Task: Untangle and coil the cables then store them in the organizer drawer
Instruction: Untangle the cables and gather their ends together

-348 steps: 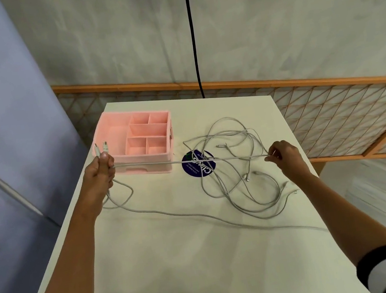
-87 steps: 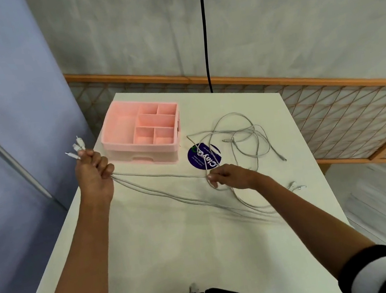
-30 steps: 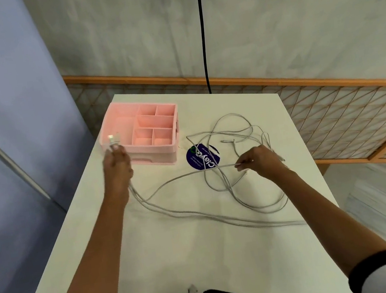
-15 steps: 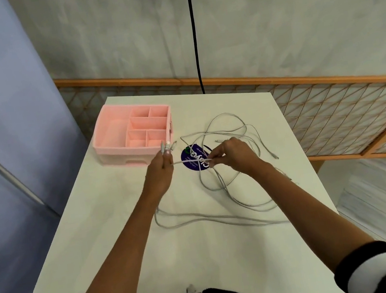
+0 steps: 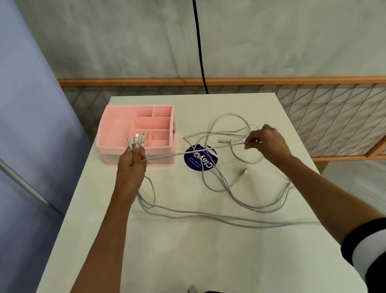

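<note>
Several grey cables (image 5: 221, 187) lie tangled in loose loops across the white table (image 5: 179, 256). My left hand (image 5: 130, 165) grips a bunch of cable ends, three plugs (image 5: 136, 138) sticking up above its fingers, right in front of the pink organizer drawer (image 5: 117, 130). My right hand (image 5: 266, 141) pinches one cable strand over the tangle. That strand (image 5: 192, 151) runs taut and level between my two hands. The organizer's compartments hold nothing.
A round dark blue sticker (image 5: 201, 164) lies on the table under the cables, right of the organizer. A black cord (image 5: 197, 30) hangs down the wall behind the table. A wooden lattice rail (image 5: 333, 107) runs behind and to the right. A blue wall stands left.
My hands were close together over the sticker half a second ago. They have moved apart, left toward the organizer and right outward, pulling one strand straight between them.
</note>
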Tool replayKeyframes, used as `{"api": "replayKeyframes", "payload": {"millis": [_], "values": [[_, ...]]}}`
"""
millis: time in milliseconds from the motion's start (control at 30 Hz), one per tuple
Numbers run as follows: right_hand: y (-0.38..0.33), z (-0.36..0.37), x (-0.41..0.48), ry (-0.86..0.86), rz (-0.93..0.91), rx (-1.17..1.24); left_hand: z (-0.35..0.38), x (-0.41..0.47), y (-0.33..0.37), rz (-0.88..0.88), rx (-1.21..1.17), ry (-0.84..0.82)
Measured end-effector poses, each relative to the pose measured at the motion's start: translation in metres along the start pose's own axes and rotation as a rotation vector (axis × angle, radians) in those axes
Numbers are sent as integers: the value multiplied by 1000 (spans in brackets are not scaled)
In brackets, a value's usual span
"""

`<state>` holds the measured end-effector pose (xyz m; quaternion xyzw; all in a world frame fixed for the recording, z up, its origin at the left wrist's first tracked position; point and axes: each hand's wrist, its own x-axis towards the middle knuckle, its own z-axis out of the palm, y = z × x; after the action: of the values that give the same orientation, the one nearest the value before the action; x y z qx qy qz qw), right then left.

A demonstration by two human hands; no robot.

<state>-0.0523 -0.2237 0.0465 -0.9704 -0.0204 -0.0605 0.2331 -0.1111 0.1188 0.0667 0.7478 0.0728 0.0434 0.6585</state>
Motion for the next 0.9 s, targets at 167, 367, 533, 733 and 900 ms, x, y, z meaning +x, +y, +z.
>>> {"api": "replayKeyframes", "payload": {"millis": [167,367,533,733,900], "values": [[20,-12,9,-11,-51,4,-10,-1,2,-8,-81,57],[48,-17,0,40,11,12,-25,2,5,9,-155,95],[54,-20,-4,151,-11,-10,-20,0,9,16,-143,83],[76,-28,-15,117,22,25,-35,8,4,65,-230,126],[88,-27,-31,150,104,53,-37,10,2,62,-209,118]]}}
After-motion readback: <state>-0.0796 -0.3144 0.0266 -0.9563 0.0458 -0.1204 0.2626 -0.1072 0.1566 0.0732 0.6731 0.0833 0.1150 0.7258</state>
